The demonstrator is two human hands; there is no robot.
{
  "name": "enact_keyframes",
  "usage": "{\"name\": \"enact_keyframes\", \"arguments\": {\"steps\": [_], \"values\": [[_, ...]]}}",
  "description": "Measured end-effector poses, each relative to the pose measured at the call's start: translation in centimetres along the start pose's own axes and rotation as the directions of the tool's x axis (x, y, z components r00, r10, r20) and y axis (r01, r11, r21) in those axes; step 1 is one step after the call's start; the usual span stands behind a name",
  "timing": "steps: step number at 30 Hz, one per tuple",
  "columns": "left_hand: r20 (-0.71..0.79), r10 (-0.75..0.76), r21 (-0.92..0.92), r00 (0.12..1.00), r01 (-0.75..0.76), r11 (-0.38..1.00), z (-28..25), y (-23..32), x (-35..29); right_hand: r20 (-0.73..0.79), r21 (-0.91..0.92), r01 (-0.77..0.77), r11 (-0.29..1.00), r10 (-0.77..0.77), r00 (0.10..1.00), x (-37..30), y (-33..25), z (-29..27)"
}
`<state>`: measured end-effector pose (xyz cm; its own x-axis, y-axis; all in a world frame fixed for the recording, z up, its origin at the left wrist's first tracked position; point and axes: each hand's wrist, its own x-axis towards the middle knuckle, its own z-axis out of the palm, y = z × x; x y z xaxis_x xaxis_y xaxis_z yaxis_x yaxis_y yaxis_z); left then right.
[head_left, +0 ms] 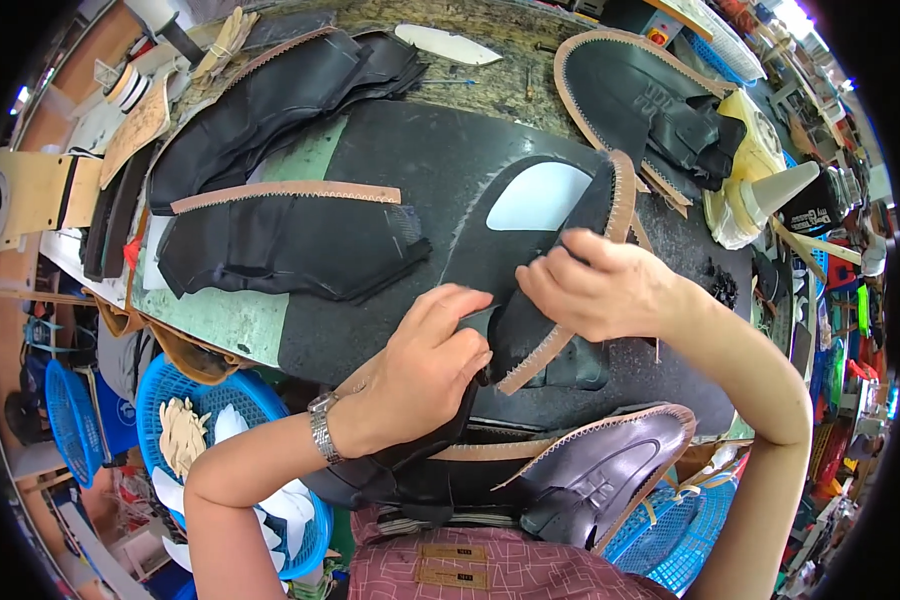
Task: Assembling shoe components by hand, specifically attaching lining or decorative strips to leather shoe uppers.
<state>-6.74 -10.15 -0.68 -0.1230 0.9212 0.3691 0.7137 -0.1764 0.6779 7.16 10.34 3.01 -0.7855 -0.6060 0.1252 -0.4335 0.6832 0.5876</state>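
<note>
A black leather shoe upper [530,325] with a tan, zigzag-stitched edge stands slanted over the dark mat between my hands. My left hand [435,350], a metal-banded watch on its wrist, is closed on the upper's lower left part, thumb and forefinger pinched near a dark flap. The right hand [600,290] curls over the upper's middle, close to the tan edge; its fingers are bent inward and slightly blurred, and whatever they hold is hidden. Just beyond lies a white rounded piece [540,195] within a black outline.
Stacked black uppers [290,245] lie at the left, another black upper [630,95] at the far right. Nearest me, more uppers [610,460] rest along the table edge. A cone-nozzled bottle [750,190] stands right. Blue baskets [160,380] sit below the table.
</note>
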Motion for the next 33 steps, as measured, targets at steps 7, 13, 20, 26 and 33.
{"name": "enact_keyframes", "arguments": {"steps": [7,13,20,26,33], "values": [[0.141,0.032,-0.051,0.989,-0.025,0.998,-0.1,-1.0,0.6,-0.13,0.401,-0.225,0.888,0.299,0.945,-3.1,-0.4,2.4],[0.173,-0.053,-0.107,0.984,0.072,0.992,-0.6,0.0,1.9,0.03,0.662,-0.428,0.615,0.55,0.835,-3.7,-1.8,2.6],[0.134,0.008,-0.13,0.991,0.009,0.991,2.0,-1.2,3.3,-0.066,0.644,-0.317,0.696,0.464,0.883,-4.4,-1.0,1.0],[0.185,0.008,-0.127,0.983,0.016,0.992,2.0,-0.7,3.5,0.209,0.769,-0.386,0.51,0.37,0.905,-4.5,0.3,-0.8],[0.193,-0.009,-0.125,0.981,0.033,0.992,2.3,-0.6,3.2,0.482,0.652,-0.68,0.335,0.508,0.714,-0.2,-0.8,-0.1]]}}
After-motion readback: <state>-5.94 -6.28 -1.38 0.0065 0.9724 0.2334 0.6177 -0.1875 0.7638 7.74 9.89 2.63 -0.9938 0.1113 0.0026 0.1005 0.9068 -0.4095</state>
